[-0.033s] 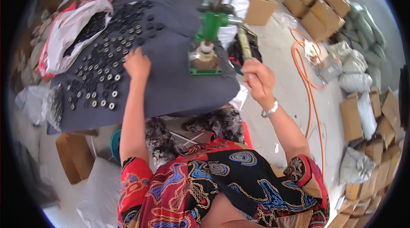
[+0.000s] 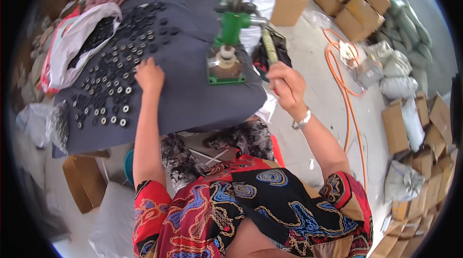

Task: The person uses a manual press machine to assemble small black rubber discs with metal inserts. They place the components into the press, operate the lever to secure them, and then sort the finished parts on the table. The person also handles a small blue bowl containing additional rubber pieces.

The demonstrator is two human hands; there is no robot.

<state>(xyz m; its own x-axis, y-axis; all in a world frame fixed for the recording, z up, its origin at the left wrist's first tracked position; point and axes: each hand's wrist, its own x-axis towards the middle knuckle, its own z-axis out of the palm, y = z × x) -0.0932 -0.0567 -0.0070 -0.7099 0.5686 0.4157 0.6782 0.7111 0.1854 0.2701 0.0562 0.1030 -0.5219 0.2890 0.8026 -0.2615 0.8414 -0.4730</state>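
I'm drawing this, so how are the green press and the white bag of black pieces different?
The press is green and stands upright; the bag is mostly white and lies open. The right hand holds the press's lever; no hand touches the bag. Both are at the dark-covered table.

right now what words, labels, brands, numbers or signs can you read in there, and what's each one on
None: no text here is clear enough to quote.
Green press: no legible lettering.
Round black pieces: any marks would be too small to read.
Red-edged white sack: no readable print.
Cardboard boxes: any print is too small or blurred to read.
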